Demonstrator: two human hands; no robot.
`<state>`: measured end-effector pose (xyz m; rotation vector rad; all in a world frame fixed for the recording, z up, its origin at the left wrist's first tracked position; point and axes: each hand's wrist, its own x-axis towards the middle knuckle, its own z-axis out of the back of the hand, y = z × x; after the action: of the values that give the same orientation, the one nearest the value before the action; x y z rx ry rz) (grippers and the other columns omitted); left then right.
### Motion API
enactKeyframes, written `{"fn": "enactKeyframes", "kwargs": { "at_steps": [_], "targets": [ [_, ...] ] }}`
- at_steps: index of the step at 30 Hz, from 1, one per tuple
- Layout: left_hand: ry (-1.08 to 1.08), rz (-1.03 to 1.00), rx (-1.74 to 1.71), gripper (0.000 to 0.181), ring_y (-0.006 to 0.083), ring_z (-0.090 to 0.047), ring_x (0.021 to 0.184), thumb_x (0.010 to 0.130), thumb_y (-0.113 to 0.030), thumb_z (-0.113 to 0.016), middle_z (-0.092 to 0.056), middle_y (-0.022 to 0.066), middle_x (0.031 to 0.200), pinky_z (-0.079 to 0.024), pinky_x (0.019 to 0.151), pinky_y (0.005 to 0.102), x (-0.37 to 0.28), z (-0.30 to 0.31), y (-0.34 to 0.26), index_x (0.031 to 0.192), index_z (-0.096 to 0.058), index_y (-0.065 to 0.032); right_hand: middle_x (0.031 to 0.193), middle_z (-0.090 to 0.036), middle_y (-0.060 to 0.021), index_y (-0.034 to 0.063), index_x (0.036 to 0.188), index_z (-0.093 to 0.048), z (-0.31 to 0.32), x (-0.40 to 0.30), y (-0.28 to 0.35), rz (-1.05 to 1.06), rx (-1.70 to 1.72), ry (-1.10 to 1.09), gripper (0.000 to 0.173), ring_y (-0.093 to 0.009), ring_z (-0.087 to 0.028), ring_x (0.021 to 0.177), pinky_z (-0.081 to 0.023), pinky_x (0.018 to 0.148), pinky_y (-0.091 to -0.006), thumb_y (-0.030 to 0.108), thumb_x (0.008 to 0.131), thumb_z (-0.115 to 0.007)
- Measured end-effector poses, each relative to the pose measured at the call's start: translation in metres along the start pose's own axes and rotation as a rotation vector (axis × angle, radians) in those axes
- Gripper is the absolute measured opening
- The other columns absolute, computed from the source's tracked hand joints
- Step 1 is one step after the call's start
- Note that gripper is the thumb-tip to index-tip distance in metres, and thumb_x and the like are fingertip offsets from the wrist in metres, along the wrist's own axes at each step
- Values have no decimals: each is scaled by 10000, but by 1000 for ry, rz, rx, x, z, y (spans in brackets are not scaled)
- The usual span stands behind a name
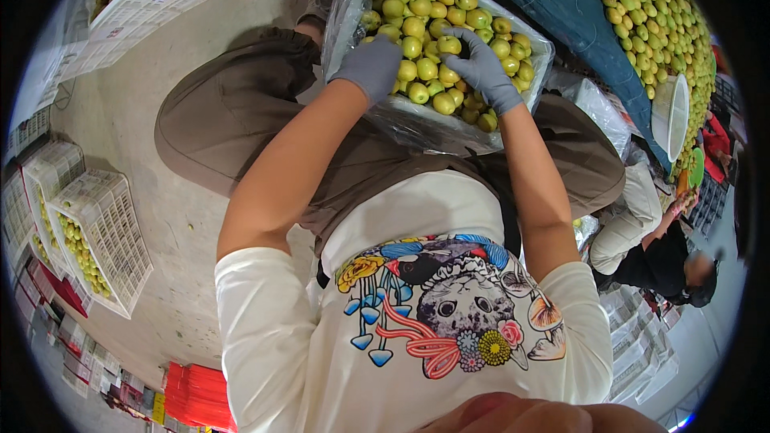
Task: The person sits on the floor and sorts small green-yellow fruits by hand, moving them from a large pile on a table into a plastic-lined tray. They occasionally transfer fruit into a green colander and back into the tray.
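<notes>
In front of me a white crate lined with clear plastic (436,132) holds many round yellow-green fruits (427,68), which look like jujubes. Both my hands wear grey gloves. My left hand (374,67) rests over the fruits at the crate's near left part; its fingertips are hidden behind the back of the hand, so its grip does not show. My right hand (479,66) is over the middle of the fruits, thumb and fingers curved round the side of one yellow-green fruit (449,45).
A big heap of similar fruits (652,24) lies on blue cloth (577,30) at the upper right, with a white basket (671,117) at its edge. White crates of fruit (111,240) stand at the left. A person in black (652,264) sits at the right. Red stacked material (195,394) is lower left.
</notes>
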<state>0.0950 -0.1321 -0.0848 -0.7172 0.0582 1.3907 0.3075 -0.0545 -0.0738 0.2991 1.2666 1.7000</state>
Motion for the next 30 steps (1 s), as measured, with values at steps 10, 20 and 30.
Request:
{"fn": "enactKeyframes", "kwargs": {
  "at_steps": [10,20,30],
  "targets": [
    [-211,551,-268,299,410,-618,1068,884,-161,-619,-553,294,1177,-522,894,461,-31,15,38,1106,-591,37,1026,-640,-149,12,1201,-577,-40,7,10,20,-29,104,533,-232,-611,931,-495,851,-327,261,753,-726],
    [-239,481,-437,472,384,-602,1053,959,-429,-454,-620,246,1134,-478,898,444,-4,-26,100,1176,-613,-43,1066,-632,-236,4,1175,-591,-64,17,32,120,-249,126,538,-373,-615,996,-487,887,-398,286,741,-737],
    [76,707,-157,343,369,-633,1088,932,-278,-503,-641,188,1206,-514,889,460,6,-44,103,1148,-685,-83,1065,-646,-203,56,1204,-608,-83,2,28,324,-483,180,497,-375,-616,995,-492,881,-422,341,803,-683]
  ]
}}
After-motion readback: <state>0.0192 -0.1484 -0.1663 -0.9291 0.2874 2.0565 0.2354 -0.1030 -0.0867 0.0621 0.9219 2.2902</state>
